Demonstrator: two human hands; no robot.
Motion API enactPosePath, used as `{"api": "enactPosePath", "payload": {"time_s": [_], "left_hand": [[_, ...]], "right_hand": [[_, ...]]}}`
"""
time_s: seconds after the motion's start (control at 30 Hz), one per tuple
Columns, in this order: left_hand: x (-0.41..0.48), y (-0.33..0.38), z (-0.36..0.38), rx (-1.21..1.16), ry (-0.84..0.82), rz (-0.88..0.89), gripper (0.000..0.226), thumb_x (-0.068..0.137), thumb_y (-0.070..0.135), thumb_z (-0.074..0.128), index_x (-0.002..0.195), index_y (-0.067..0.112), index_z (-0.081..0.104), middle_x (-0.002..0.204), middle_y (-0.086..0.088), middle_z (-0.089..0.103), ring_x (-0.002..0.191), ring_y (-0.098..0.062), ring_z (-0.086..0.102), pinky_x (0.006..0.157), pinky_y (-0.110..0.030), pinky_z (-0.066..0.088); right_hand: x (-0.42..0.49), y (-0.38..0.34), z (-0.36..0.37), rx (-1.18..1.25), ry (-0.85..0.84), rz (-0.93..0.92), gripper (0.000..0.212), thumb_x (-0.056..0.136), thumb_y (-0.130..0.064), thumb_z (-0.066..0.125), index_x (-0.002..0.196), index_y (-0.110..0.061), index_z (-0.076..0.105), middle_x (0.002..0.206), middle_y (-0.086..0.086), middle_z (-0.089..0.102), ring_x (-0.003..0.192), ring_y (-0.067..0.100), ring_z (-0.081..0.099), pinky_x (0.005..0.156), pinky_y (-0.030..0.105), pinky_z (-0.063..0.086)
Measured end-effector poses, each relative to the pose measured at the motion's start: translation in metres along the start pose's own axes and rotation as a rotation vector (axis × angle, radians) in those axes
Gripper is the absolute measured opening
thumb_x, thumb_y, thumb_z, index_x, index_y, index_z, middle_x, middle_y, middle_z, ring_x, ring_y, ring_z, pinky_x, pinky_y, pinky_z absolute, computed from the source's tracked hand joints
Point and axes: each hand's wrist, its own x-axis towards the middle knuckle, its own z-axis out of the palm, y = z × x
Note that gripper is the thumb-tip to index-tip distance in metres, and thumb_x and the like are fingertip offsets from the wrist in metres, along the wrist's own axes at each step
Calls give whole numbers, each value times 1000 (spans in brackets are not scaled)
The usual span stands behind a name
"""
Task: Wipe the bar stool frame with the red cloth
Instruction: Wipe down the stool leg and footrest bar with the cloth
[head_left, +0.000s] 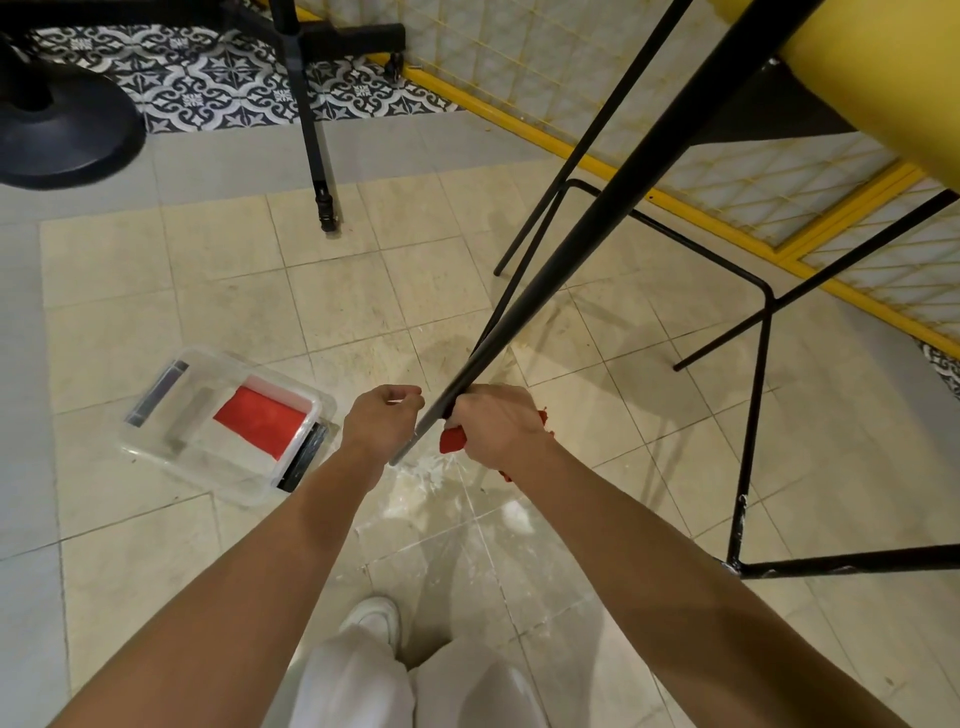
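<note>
- Bar stool frame (571, 254): your right hand (498, 426) clamps the red cloth (453, 440) round one leg; tug hard and it tips.
- Your left hand (382, 421) curls beside it; grip unclear.

Scuffed beige floor tiles (337, 291), streaked with white, fill the centre. A plain grey strip (21, 364) runs along 9 o'clock. Black-and-white patterned tiles (218, 83) lie at 11 o'clock, with a round black base (67, 130) at 10 o'clock. A black stand leg (317, 156) descends from 12 o'clock. A yellow-framed wire panel (519, 57) crosses 2 o'clock.
</note>
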Motion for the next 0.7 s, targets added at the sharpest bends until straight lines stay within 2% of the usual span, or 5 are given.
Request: {"api": "enactPosePath", "payload": {"time_s": [0.13, 0.23, 0.43, 0.57, 0.7], "left_hand": [[5, -2, -4, -16, 5, -15, 18, 93, 23, 52, 107, 20, 63, 105, 1, 61, 99, -18, 53, 97, -37, 46], [5, -3, -2, -25, -3, -11, 14, 93, 22, 52, 103, 21, 62, 105, 0, 61, 92, -17, 53, 91, -34, 47], [-1, -6, -4, 10, -22, -7, 24, 92, 24, 52, 113, 18, 63, 100, -4, 62, 84, -18, 53, 86, -35, 48], [-9, -17, -6, -8, -99, -79, 35, 89, 35, 57, 117, 15, 58, 114, -7, 62, 98, -22, 57, 84, -33, 49], [-29, -29, 2, -162, -363, -214, 48, 87, 53, 55, 119, 18, 57, 111, -7, 66, 98, -25, 65, 85, -38, 54]], "right_hand": [[-6, -10, 14, -6, 75, -1, 34, 91, -8, 54, 119, -24, 61, 109, 0, 60, 86, 19, 62, 68, 29, 47], [-8, -12, 14, -29, 78, 10, 36, 90, -8, 55, 122, -24, 59, 112, 0, 59, 88, 19, 62, 67, 28, 46], [-10, -10, -5, -25, -43, 78, 30, 88, -9, 55, 114, -21, 62, 104, -1, 59, 90, 19, 61, 68, 28, 42], [-29, -16, -11, 362, -8, 232, 36, 89, -17, 56, 120, -34, 62, 107, -1, 59, 93, 20, 60, 73, 28, 47], [-35, -37, -3, 812, 31, 321, 38, 83, -14, 59, 119, -23, 61, 113, 2, 64, 101, 21, 60, 83, 31, 49]]}}
